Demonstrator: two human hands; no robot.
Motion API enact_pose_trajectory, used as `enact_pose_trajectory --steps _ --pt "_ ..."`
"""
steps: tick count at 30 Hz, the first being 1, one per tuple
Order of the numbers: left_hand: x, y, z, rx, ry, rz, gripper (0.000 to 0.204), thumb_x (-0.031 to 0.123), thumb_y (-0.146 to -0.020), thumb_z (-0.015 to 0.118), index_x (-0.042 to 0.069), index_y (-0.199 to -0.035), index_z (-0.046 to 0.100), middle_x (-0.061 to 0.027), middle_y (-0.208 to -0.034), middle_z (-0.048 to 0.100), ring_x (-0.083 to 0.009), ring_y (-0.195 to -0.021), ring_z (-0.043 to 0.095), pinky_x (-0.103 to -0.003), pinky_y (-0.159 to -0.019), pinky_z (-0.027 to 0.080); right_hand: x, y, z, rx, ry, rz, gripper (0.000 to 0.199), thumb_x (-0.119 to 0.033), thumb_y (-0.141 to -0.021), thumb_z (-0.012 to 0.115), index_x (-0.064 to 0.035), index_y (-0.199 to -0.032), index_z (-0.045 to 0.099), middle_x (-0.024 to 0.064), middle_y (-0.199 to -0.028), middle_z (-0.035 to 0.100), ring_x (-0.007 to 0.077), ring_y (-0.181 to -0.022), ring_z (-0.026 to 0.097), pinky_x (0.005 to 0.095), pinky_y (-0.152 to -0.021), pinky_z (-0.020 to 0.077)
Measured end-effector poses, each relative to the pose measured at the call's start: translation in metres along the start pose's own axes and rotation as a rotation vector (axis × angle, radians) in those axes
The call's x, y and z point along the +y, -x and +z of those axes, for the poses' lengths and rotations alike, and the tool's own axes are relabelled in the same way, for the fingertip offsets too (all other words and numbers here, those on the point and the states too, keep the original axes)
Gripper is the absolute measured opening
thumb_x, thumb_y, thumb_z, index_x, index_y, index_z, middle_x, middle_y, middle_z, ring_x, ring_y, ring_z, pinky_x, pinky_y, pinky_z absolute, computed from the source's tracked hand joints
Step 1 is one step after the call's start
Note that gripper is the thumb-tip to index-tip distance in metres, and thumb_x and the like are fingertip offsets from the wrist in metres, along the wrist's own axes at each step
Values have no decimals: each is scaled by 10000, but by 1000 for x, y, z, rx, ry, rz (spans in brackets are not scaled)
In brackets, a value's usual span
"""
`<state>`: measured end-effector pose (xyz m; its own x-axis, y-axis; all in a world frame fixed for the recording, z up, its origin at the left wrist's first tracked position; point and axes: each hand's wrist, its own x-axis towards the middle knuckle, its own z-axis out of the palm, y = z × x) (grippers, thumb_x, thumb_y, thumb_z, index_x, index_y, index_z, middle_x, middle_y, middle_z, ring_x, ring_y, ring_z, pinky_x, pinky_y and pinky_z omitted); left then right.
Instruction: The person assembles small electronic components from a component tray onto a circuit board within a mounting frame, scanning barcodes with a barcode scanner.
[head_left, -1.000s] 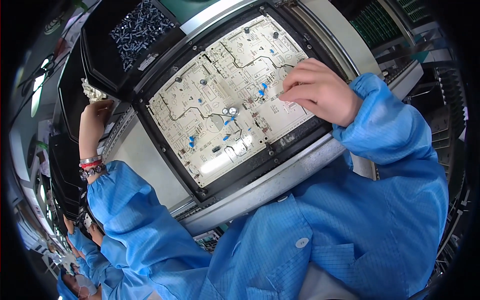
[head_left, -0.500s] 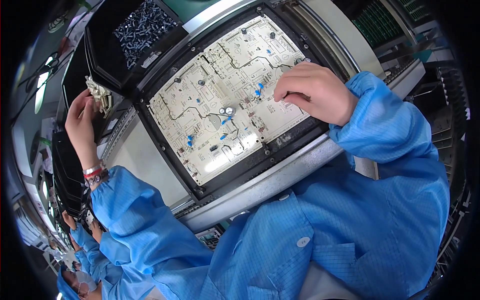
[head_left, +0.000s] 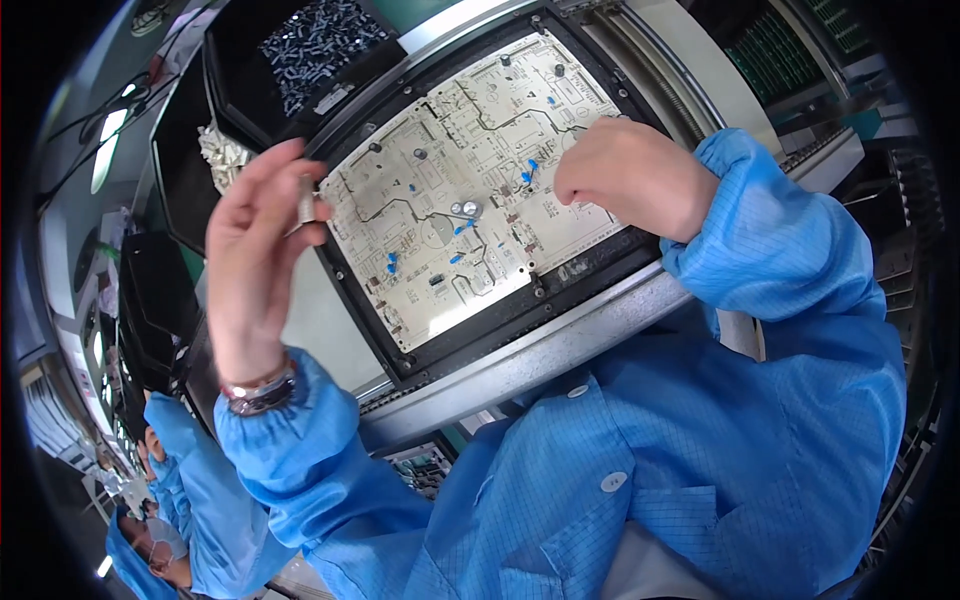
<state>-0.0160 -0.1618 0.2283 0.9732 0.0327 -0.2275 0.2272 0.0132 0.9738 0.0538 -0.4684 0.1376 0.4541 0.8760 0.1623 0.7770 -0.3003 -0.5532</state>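
A cream-coloured circuit board (head_left: 470,255) lies in a black frame (head_left: 365,330), carrying blue capacitors (head_left: 528,172), dark round capacitors and two silver-topped ones (head_left: 465,209). My left hand (head_left: 255,235) is raised beside the board's left edge. Between its thumb and fingers it pinches a small white connector (head_left: 306,200). Over the right part of the board hovers my right hand (head_left: 635,180), its fingers curled together and pointing left. Whatever that hand may hold is hidden beneath the knuckles.
Black bins stand at the upper left, one with dark small parts (head_left: 318,50), another with a pile of white connectors (head_left: 222,158). A metal rail (head_left: 560,330) runs along the near side. Green boards (head_left: 775,55) sit at the far right. Another person (head_left: 165,545) works at lower left.
My left hand has come away from the white connectors and moved right toward the board, with one connector between its fingers. My right hand stays over the board with little movement.
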Motion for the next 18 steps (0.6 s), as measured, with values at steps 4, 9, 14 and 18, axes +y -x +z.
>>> enact_pose_trajectory --steps 4,9,14,18 --pt "-2 -3 34 -75 105 -72 280 77 -896 512 -16 -1159 528 -126 -1002 609 -165 -842 628 -210 -704 539 2 12 -6 60 120 -191 130 -25 -714 603 -22 -843 591 86 -848 605 289 -860 554 352 -818 442" --pt "4 -12 69 -205 98 -246 266 130 -901 520 -19 -1123 521 -122 -970 608 -200 -842 641 -240 -716 539 -11 60 -54 286 54 -43 209 3 -772 592 4 -980 616 135 -984 620 292 -956 571 361 -831 459" --pt "4 -32 103 -270 -159 -149 205 126 -805 649 -4 -950 587 -128 -990 602 -166 -848 603 -256 -769 492 -6 172 -85 806 145 479 156 34 -797 563 9 -935 633 124 -911 642 222 -867 613 300 -780 469" --pt "11 -36 120 -264 -19 -218 184 18 -789 607 -57 -957 598 -164 -1083 569 -165 -863 592 -242 -808 480 26 298 -83 1238 453 894 162 -14 -816 572 -26 -966 633 83 -888 649 159 -813 610 273 -729 477"
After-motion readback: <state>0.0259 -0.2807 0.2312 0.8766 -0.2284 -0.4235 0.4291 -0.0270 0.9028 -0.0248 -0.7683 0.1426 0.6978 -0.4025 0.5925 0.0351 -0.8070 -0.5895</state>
